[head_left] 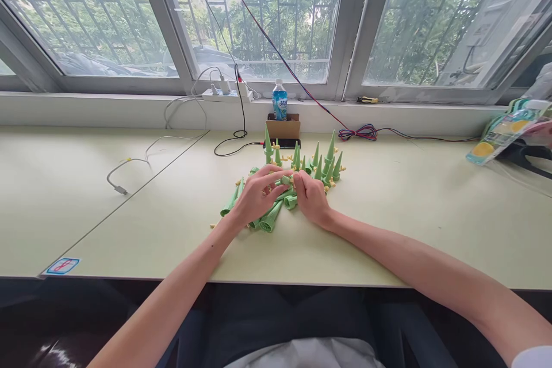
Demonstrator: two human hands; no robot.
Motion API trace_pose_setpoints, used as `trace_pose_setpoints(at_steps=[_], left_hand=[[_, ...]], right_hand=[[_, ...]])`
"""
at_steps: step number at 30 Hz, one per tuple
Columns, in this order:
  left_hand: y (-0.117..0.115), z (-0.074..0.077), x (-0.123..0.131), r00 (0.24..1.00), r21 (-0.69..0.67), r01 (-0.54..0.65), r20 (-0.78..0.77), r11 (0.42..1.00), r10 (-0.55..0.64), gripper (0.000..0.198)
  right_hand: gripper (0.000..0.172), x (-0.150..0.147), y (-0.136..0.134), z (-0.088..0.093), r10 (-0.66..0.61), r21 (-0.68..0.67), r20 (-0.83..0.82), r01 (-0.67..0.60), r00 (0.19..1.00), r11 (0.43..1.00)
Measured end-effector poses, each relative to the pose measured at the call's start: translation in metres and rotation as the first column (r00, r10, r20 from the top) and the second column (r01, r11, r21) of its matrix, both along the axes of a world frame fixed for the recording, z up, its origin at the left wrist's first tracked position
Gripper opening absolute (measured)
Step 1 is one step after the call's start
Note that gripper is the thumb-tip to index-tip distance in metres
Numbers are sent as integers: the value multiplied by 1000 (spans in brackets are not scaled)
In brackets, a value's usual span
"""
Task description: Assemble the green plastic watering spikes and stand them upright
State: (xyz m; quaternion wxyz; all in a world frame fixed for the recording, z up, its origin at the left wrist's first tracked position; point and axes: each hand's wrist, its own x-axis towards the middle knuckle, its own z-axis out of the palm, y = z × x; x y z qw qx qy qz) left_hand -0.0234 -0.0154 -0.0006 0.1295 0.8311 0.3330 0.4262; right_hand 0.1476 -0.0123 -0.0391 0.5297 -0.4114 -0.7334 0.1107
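My left hand is closed, its thumb and fingers pinching a green plastic watering spike. My right hand meets it there, with thumb and curled fingers pressed at the spike's end beside a small yellow valve. Most of what lies inside the right hand's grip is hidden. Around both hands are several similar pieces: cone-tipped spikes standing upright behind, such as one tall spike and another, with yellow valves at their sides. Hollow green tubes lie in front, among them an open-ended tube under my left hand.
A blue-labelled bottle stands in a small cardboard box behind the spikes, near a dark phone. Cables run from a power strip on the ledge. A bundled red-and-blue wire and black scissors lie to the right.
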Motion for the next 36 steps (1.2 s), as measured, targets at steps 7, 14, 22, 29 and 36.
trace_pose_setpoints(at_steps=[7,14,22,29,36], left_hand=[[-3,7,1,990,-339,-43,113,940,87,39],[-8,19,3,944,-596,216,331,773,-9,40],[-10,19,1,955,-638,221,295,737,-30,43],[-8,12,1,955,-545,224,286,808,-72,40],[-6,4,3,983,-428,138,167,893,-72,39]], right_hand=[[36,-2,-3,1,-30,41,-37,31,999,999],[35,-1,-4,2,-35,35,-30,36,999,999],[36,-1,0,-1,-33,6,27,33,999,999],[38,-1,1,-1,-25,-1,29,25,999,1000],[41,0,1,-1,-22,4,18,22,1000,1000]])
